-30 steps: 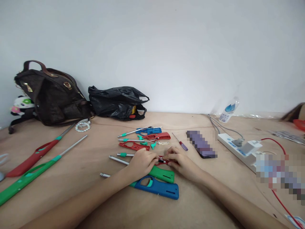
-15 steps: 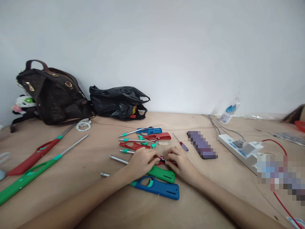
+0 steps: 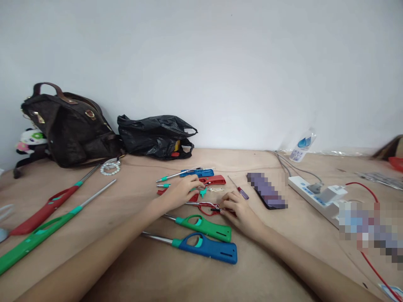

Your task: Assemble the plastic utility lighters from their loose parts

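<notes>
My left hand (image 3: 184, 191) reaches over the loose lighter parts, thumb and fingers apart, beside a teal trigger piece (image 3: 203, 192) and an opened red lighter shell (image 3: 215, 180). My right hand (image 3: 239, 211) pinches the handle end of a red lighter casing (image 3: 206, 211), which lies open with its wires and a black part showing; the fingertips hide some of it. Nearer to me lie a whole green lighter (image 3: 209, 229) and a whole blue lighter (image 3: 209, 249). A blue lighter shell (image 3: 204, 172) rests behind the red one.
A purple-handled screwdriver (image 3: 243, 193) and a partly blurred phone-like slab (image 3: 267, 191) lie to the right, near a white power strip (image 3: 304, 191). Long red (image 3: 44, 214) and green lighters (image 3: 40, 235) lie on the left. Behind stand a dark bag (image 3: 72, 130), a black plastic bag (image 3: 154, 136) and a bottle (image 3: 302, 144).
My left hand has let go of the red lighter casing and moved away from me to the loose parts. My right hand has stayed at the casing.
</notes>
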Demonstrator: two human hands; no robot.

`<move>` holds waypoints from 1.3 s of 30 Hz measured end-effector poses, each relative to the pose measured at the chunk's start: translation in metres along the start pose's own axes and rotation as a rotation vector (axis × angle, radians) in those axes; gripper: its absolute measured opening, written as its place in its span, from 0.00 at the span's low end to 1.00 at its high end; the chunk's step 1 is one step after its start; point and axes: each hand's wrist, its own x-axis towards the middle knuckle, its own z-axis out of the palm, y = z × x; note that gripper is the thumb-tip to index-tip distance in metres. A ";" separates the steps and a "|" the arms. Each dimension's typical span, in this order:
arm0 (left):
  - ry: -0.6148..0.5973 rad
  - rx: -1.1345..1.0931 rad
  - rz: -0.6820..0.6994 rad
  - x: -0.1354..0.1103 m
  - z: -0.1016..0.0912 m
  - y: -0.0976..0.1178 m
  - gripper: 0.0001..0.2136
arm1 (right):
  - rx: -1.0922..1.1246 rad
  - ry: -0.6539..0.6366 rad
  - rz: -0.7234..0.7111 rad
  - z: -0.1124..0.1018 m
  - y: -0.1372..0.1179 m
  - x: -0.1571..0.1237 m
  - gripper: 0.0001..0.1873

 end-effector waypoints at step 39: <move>0.050 -0.420 -0.084 0.013 0.010 0.007 0.07 | 0.083 0.013 -0.086 0.002 0.013 0.001 0.07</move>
